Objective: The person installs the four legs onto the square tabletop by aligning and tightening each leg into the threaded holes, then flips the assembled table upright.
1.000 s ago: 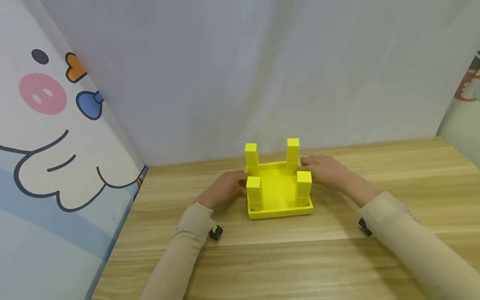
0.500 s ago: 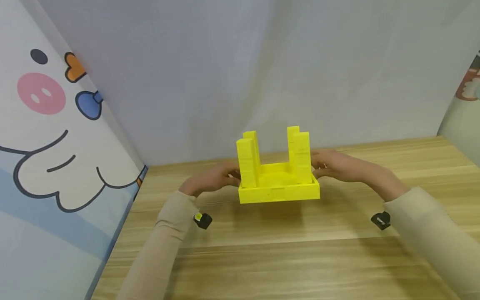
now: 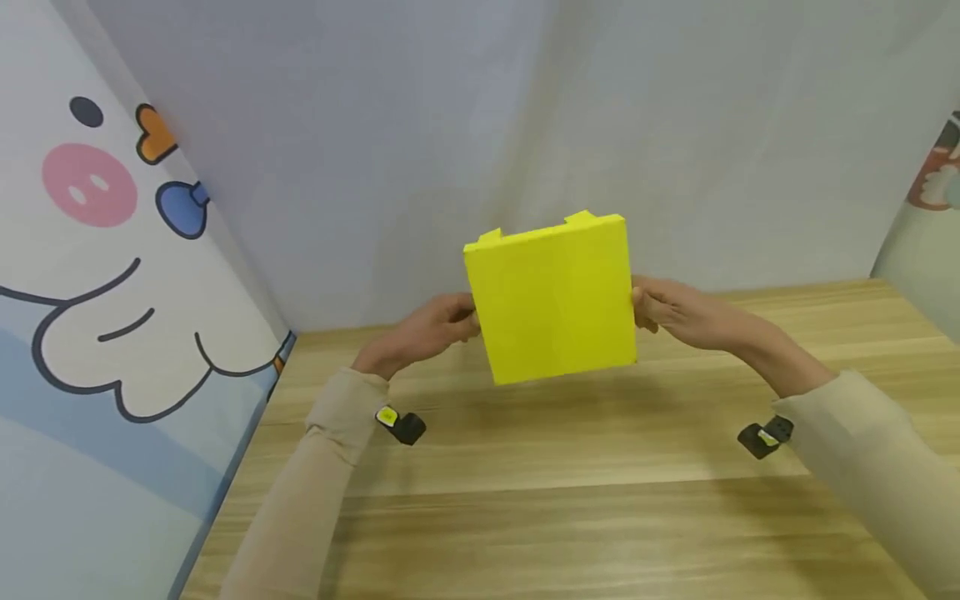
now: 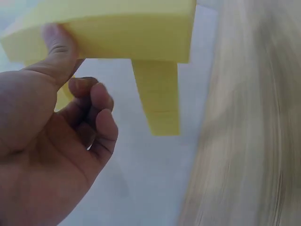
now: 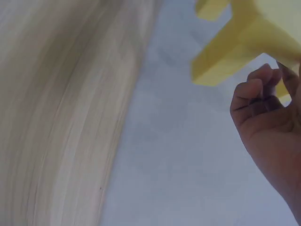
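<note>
In the head view, a yellow toy table (image 3: 555,304) is held in the air, tilted so its flat square face is toward me. My left hand (image 3: 423,329) grips its left edge, and my right hand (image 3: 686,312) holds the right edge. The left wrist view shows the left thumb against the slab's side, the other fingers curled beneath it; a square leg (image 4: 160,99) points down there. Another leg (image 5: 221,61) appears in the right wrist view beside the curled right fingers. Most of the legs are hidden behind the slab in the head view.
Below lies a wood-grain tabletop (image 3: 525,500). A pale wall sheet (image 3: 360,167) rises behind it. A cartoon-printed panel (image 3: 97,292) borders the left, another printed panel (image 3: 937,225) the right. Small black devices (image 3: 408,428) hang at both wrists.
Both hands have lifted the toy table off the wooden surface and turned it over away from me. Its legs faced up before; now the flat face shows.
</note>
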{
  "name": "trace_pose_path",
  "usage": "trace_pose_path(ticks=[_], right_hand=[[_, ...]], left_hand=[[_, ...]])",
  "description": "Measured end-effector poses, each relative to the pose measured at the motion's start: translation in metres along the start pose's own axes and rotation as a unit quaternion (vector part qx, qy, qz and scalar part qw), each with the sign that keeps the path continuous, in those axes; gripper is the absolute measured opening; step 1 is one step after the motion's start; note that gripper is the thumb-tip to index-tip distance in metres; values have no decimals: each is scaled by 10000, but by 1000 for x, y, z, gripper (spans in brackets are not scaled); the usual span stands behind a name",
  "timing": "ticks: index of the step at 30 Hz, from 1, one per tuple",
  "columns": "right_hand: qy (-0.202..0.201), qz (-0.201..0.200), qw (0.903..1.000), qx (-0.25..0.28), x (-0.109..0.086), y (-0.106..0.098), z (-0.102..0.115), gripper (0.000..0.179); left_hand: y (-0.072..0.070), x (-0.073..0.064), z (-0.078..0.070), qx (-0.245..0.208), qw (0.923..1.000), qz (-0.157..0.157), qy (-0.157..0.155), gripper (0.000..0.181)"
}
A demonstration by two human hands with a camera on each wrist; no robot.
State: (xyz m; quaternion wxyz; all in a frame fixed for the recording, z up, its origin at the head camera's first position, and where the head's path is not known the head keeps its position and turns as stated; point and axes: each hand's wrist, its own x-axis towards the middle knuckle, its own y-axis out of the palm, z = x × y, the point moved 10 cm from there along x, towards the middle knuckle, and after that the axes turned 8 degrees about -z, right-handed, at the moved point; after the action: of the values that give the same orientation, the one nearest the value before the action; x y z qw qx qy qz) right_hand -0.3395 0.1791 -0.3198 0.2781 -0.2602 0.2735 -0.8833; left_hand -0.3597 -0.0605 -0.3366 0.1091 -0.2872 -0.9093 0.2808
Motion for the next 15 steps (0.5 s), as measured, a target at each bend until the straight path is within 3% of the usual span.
trace_pose_path(ticks=[4, 7, 15], right_hand=[[474, -223, 9968, 602, 6, -3, -4, 43], [1125, -336, 9876, 1044, 7, -6, -13, 54], [2185, -602, 9603, 1624, 2, -8, -35, 79]], left_hand=[[-6, 7, 1, -534, 9972, -498, -170, 38], [-8, 14, -1, -817, 9932, -763, -318, 34], [2, 22, -4, -1376, 9854, -729, -691, 54]])
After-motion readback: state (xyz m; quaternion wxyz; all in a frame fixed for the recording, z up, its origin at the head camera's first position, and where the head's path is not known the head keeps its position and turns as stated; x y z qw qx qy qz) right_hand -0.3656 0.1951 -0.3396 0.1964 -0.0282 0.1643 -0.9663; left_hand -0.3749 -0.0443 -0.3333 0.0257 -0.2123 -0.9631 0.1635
